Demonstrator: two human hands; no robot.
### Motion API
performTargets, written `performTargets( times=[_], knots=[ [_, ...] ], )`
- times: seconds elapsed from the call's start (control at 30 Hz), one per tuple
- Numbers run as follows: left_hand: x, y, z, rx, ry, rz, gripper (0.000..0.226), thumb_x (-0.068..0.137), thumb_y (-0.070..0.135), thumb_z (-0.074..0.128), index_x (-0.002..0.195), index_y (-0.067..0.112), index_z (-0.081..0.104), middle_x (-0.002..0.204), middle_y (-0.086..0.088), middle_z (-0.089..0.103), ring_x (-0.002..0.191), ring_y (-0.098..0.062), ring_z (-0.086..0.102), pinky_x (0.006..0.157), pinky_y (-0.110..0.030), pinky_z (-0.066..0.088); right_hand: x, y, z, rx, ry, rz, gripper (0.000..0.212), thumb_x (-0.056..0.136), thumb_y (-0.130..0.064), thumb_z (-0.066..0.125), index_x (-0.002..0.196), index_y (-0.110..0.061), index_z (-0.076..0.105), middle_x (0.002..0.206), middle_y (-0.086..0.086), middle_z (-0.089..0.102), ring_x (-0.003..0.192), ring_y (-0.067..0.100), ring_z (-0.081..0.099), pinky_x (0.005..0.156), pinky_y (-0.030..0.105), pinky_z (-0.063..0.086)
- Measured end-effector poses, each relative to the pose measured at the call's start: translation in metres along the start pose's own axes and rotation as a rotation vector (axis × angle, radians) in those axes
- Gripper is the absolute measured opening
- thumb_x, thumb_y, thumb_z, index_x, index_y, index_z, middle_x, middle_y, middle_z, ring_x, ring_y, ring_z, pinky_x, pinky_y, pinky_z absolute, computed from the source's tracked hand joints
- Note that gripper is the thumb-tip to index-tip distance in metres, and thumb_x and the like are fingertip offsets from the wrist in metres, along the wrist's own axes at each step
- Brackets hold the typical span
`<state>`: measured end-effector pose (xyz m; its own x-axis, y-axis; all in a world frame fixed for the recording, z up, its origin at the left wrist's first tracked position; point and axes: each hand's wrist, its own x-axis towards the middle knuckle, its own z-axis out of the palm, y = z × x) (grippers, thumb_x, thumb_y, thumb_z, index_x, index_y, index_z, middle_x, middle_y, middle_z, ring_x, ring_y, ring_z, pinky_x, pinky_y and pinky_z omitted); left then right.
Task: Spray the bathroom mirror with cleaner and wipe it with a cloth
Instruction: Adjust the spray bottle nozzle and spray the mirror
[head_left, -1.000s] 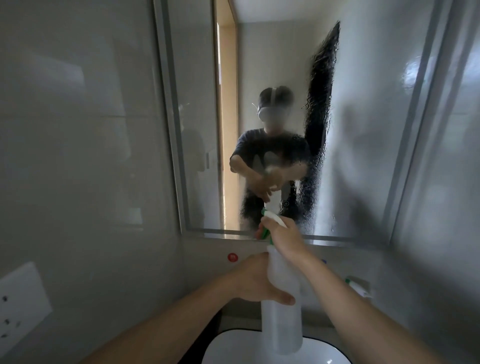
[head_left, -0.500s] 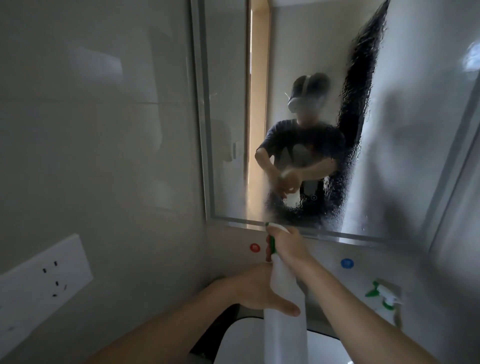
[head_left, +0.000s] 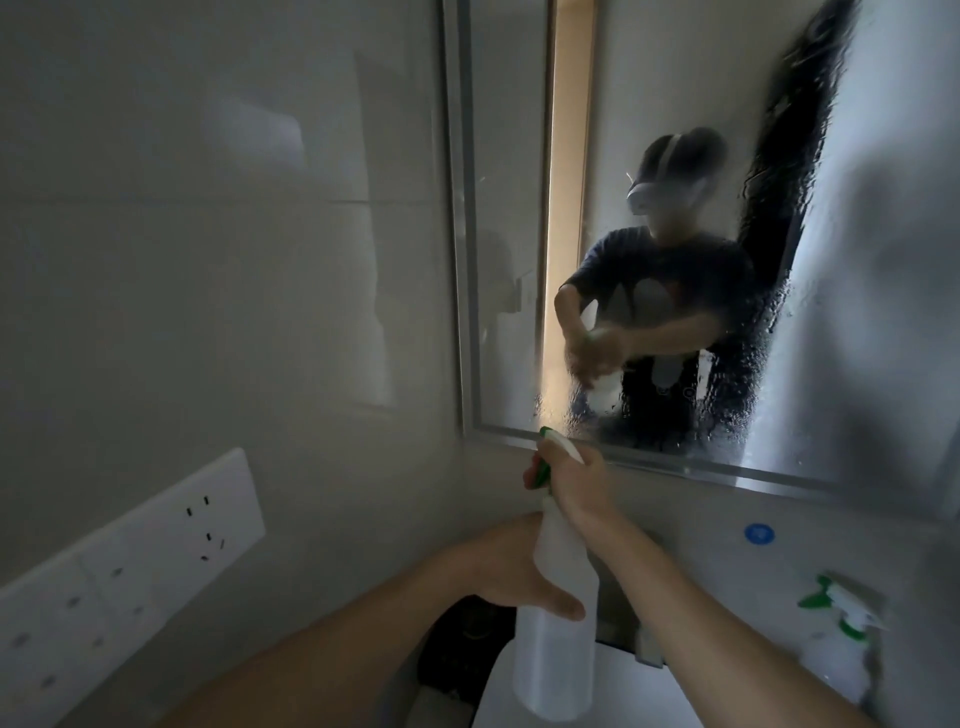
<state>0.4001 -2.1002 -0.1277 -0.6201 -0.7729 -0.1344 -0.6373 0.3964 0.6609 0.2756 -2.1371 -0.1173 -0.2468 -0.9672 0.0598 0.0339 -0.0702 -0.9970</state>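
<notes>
A translucent white spray bottle with a green and white trigger head stands upright in front of me, below the mirror's lower left corner. My right hand grips the trigger head, its nozzle pointing up and left toward the mirror. My left hand holds the bottle's body from the left, thumb across the front. The mirror is wet with droplets and streaks in its lower middle part and reflects a person holding the bottle. No cloth is in view.
A white socket panel sits on the left tiled wall. A second spray bottle with a green trigger stands at the right. Below the hands lies a white basin, with a blue dot on the wall above it.
The view has swung left and closer to the left wall. Both hands keep their hold on the bottle, which stays below the mirror's lower edge.
</notes>
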Motion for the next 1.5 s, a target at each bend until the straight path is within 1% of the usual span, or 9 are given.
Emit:
performTargets(
  times=[0.17, 0.3, 0.5, 0.6, 0.77, 1.0, 1.27, 1.43, 1.5],
  knots=[
    [-0.010, -0.007, 0.003, -0.045, -0.045, -0.002, 0.056, 0.079, 0.037, 0.084, 0.128, 0.030, 0.057, 0.129, 0.007, 0.065, 0.115, -0.009, 0.061, 0.099, -0.026, 0.051, -0.006, 0.005, 0.014, -0.080, -0.018, 0.008, 0.036, 0.078, -0.039, 0.060, 0.054, -0.013, 0.061, 0.046, 0.008, 0.062, 0.049, 0.026, 0.061, 0.061, 0.037, 0.050],
    [-0.013, -0.010, 0.003, -0.065, -0.041, 0.003, 0.057, 0.078, 0.038, 0.085, 0.127, 0.027, 0.059, 0.128, 0.006, 0.066, 0.115, -0.010, 0.063, 0.103, -0.033, 0.052, -0.010, 0.004, 0.017, -0.141, -0.021, 0.028, 0.044, 0.080, -0.041, 0.058, 0.042, -0.019, 0.059, 0.045, 0.006, 0.060, 0.042, 0.022, 0.059, 0.056, 0.032, 0.047],
    [-0.010, -0.009, -0.005, -0.100, 0.011, 0.014, 0.079, 0.072, 0.042, 0.086, 0.140, 0.028, 0.047, 0.134, 0.009, 0.060, 0.122, -0.011, 0.058, 0.108, -0.038, 0.049, -0.011, -0.014, 0.013, -0.136, 0.021, -0.069, 0.035, 0.098, -0.023, 0.058, 0.071, -0.001, 0.062, 0.063, 0.011, 0.064, 0.044, 0.007, 0.055, 0.045, 0.017, 0.042],
    [-0.008, -0.003, -0.016, -0.098, 0.115, 0.010, 0.093, 0.064, 0.050, 0.084, 0.142, 0.027, 0.040, 0.137, 0.007, 0.055, 0.124, -0.013, 0.055, 0.108, -0.041, 0.049, -0.009, -0.034, 0.013, -0.162, 0.050, -0.168, 0.033, 0.099, -0.023, 0.058, 0.083, 0.003, 0.069, 0.079, 0.009, 0.075, 0.054, 0.000, 0.060, 0.051, 0.014, 0.044],
    [-0.007, 0.018, -0.035, -0.265, 0.229, 0.080, 0.076, 0.067, 0.051, 0.085, 0.129, 0.044, 0.044, 0.128, 0.017, 0.061, 0.118, 0.000, 0.059, 0.107, -0.037, 0.050, 0.005, -0.080, 0.018, -0.161, 0.053, -0.278, 0.028, 0.098, -0.027, 0.059, 0.074, -0.015, 0.068, 0.074, 0.004, 0.074, 0.069, 0.018, 0.066, 0.065, 0.032, 0.051],
    [-0.007, 0.041, -0.054, -0.313, 0.271, 0.139, 0.081, 0.071, 0.054, 0.084, 0.139, 0.027, 0.049, 0.128, 0.007, 0.066, 0.118, -0.012, 0.063, 0.104, -0.044, 0.052, 0.021, -0.124, 0.022, -0.161, -0.015, -0.256, 0.031, 0.079, -0.037, 0.057, 0.060, -0.013, 0.061, 0.051, 0.006, 0.066, 0.050, 0.018, 0.066, 0.062, 0.038, 0.056],
    [-0.009, 0.058, -0.064, -0.298, 0.293, 0.160, 0.069, 0.071, 0.054, 0.084, 0.131, 0.032, 0.057, 0.121, 0.012, 0.070, 0.111, -0.007, 0.067, 0.100, -0.041, 0.055, 0.024, -0.145, 0.017, -0.229, 0.017, -0.234, 0.029, 0.086, -0.029, 0.057, 0.066, -0.008, 0.060, 0.044, -0.002, 0.060, 0.041, 0.017, 0.061, 0.053, 0.031, 0.050],
    [-0.005, 0.071, -0.082, -0.174, 0.447, 0.149, 0.065, 0.069, 0.059, 0.079, 0.121, 0.038, 0.047, 0.118, 0.014, 0.062, 0.109, -0.007, 0.062, 0.096, -0.039, 0.055, 0.025, -0.169, 0.012, -0.052, 0.091, -0.352, 0.026, 0.095, -0.027, 0.061, 0.096, -0.003, 0.068, 0.069, 0.004, 0.070, 0.062, 0.013, 0.068, 0.062, 0.033, 0.053],
    [-0.004, 0.077, -0.087, -0.161, 0.489, 0.168, 0.056, 0.070, 0.057, 0.079, 0.110, 0.046, 0.042, 0.115, 0.017, 0.060, 0.106, -0.005, 0.061, 0.093, -0.037, 0.055, 0.026, -0.177, 0.010, -0.025, 0.113, -0.376, 0.028, 0.095, -0.026, 0.061, 0.096, 0.000, 0.071, 0.070, 0.003, 0.071, 0.068, 0.016, 0.069, 0.066, 0.035, 0.053]
  ],
)
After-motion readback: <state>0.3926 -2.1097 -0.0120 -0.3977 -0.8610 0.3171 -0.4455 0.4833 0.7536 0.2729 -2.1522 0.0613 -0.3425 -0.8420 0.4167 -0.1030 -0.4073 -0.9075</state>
